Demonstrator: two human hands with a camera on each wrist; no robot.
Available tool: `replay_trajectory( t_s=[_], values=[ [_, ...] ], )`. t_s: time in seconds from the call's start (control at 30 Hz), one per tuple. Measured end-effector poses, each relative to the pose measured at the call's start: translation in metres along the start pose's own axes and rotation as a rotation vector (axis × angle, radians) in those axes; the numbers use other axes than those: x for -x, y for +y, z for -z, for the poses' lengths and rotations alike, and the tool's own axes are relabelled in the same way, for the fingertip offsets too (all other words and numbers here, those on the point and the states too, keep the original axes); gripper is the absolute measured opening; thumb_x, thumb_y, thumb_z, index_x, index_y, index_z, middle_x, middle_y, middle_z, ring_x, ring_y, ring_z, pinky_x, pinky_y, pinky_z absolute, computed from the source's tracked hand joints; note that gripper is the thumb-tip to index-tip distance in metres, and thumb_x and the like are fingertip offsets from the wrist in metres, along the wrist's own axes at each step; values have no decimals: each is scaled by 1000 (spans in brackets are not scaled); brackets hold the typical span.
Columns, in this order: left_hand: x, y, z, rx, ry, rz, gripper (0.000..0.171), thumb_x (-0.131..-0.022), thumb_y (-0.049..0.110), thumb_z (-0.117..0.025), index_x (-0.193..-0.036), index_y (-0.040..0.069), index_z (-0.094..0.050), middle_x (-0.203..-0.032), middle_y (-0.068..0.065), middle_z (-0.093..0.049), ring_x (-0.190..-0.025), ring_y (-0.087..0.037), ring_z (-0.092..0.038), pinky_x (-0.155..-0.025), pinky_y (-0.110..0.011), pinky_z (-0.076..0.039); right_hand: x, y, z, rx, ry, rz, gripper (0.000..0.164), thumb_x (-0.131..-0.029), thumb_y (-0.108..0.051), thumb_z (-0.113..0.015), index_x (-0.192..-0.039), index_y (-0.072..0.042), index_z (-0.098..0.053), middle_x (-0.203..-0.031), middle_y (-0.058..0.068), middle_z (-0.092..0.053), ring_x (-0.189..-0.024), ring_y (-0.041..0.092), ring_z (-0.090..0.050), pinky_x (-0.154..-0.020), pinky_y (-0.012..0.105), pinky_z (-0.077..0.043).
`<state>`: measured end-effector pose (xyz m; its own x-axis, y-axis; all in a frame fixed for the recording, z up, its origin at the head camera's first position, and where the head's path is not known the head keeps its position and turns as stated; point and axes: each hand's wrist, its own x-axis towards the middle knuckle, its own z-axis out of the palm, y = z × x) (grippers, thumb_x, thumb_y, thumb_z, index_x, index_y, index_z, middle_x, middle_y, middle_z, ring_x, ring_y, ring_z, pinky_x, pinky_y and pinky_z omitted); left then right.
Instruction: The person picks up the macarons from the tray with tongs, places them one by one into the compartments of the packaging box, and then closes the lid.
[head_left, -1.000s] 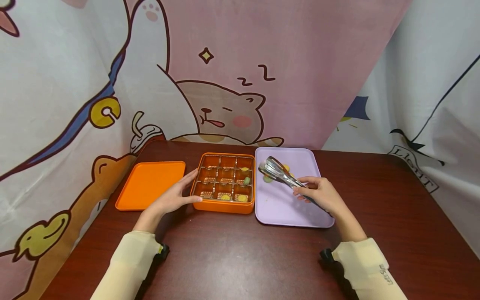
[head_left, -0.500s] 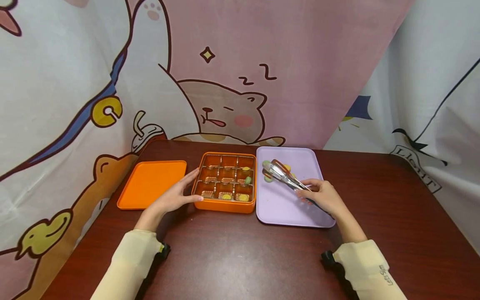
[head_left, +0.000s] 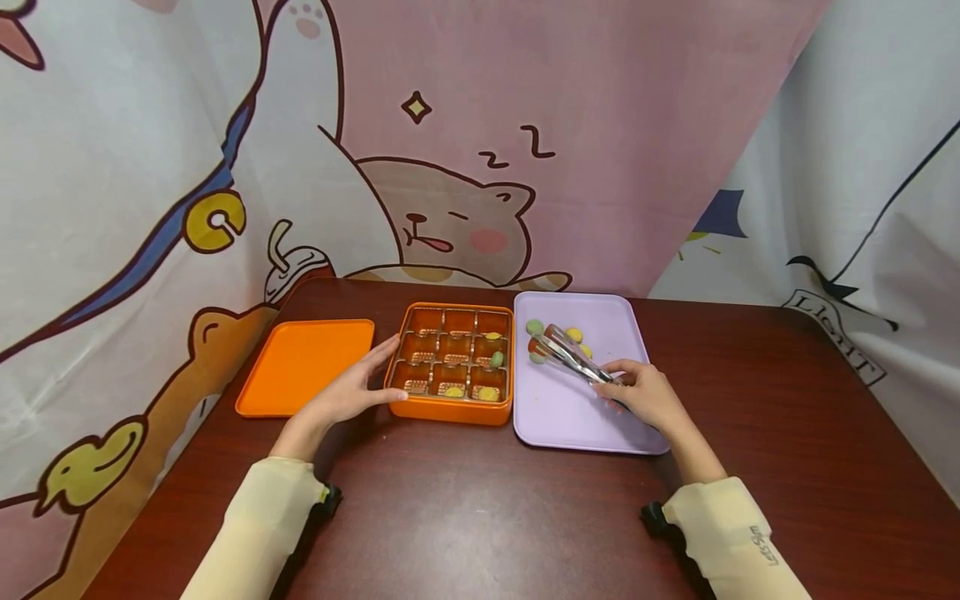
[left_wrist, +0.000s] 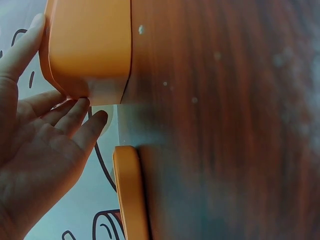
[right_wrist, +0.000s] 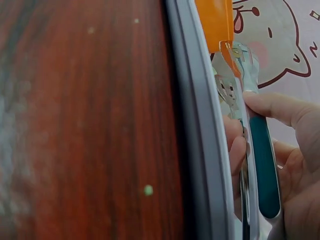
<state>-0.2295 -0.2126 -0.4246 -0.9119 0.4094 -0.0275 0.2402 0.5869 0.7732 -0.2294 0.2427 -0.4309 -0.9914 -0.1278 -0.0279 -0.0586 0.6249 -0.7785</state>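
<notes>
Hanging behind the table [head_left: 480, 517]: we see a printed cloth [head_left: 615, 125] in pink and white, creased at the right, with a sleeping cartoon animal outlined in brown.
Tabletop: dark reddish-brown, wood-grained, glossy enough to carry a pale glare.
Orange box [head_left: 450, 411]: square, smooth-walled, round-cornered, standing between an orange panel [head_left: 307, 367] and a lilac tray [head_left: 585, 425]; its clear insert [head_left: 453, 350] makes nine compartments, and we count yellow pieces [head_left: 488, 394] in three and a green piece [head_left: 497, 360] in a fourth.
Panel: flat, low-rimmed, well left of the box.
Tray: shallow, rounded, pale, bearing two green rounds [head_left: 534, 327] and two yellow rounds [head_left: 573, 334].
Left hand [head_left: 345, 396]: thumb and fingers spread, touching the box's left side and near-left corner.
Right hand [head_left: 641, 392]: fingers gripping tongs [head_left: 576, 360] of shiny metal with a dark green grip [right_wrist: 264, 170], held over the tray; whether their heads hold anything, we cannot tell.
Sleeves [head_left: 255, 517]: cream, plain fabric.
</notes>
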Motion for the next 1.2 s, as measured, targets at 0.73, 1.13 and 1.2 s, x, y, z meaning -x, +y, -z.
replay_trajectory(
  t_s=[0.73,1.13,1.2],
  values=[
    [-2,0,-1,7,10,9,95,-89,28,-76,-161,9,-16,-169,-14,-9,-155,-39,-10,-120,-65,-13,1,-5,-5,215,10,-32,29,-84,-16,-76,-110,-4,-69,-76,6,-72,-57,8,-61,-56,28,-42],
    [-2,0,-1,-1,12,13,95,-88,29,-76,-161,10,-17,-169,-13,-10,-155,-39,-10,-121,-65,-13,2,-6,-8,177,26,-27,19,-87,-10,-74,-103,-2,-72,-74,7,-75,-57,8,-66,-54,23,-48],
    [-2,-1,-1,-4,12,14,96,-89,29,-76,-161,10,-16,-169,-13,-10,-155,-39,-10,-121,-65,-14,2,-7,-8,159,24,-31,18,-88,-9,-73,-103,-1,-71,-74,7,-75,-58,8,-66,-53,23,-49]
  ],
)
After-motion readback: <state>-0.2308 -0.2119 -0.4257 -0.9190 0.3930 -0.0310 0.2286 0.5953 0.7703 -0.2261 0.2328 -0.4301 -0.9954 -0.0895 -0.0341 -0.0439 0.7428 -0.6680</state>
